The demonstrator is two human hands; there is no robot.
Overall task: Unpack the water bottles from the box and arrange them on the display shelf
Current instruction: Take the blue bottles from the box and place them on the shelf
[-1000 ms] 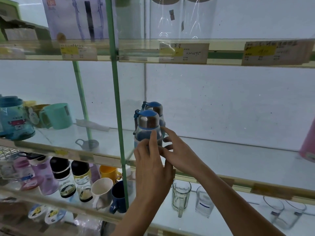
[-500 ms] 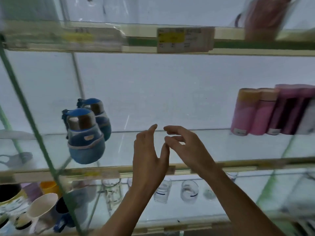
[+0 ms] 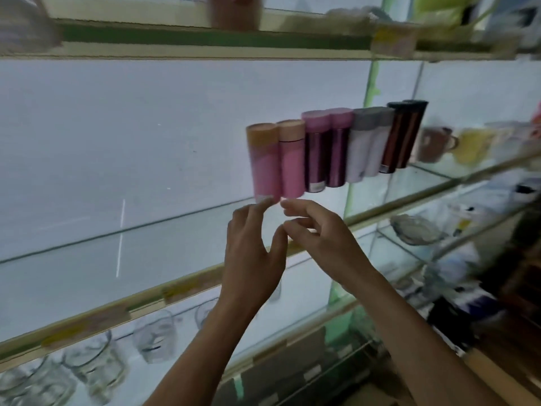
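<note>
A row of slim flasks stands on the glass display shelf (image 3: 175,285): two pink ones with tan caps (image 3: 265,165), two dark purple ones (image 3: 319,153), pale lilac ones (image 3: 363,148) and dark brown ones (image 3: 401,136). My left hand (image 3: 251,253) and my right hand (image 3: 319,232) are raised side by side just below the pink flasks, fingers loosely bent, holding nothing. My left fingertips reach up near the base of the leftmost pink flask. The view is motion-blurred.
Glass mugs (image 3: 155,335) stand on the lower shelf. Brown and yellow mugs (image 3: 439,143) sit right of the flasks, with more wares blurred at far right. A green upright post (image 3: 370,83) divides the shelving. Cardboard (image 3: 287,373) shows at the bottom.
The view has swung right: the blue bottles my hands were touching have left the frame and the flask row is now central. Both hands came off the bottles and hover empty.
</note>
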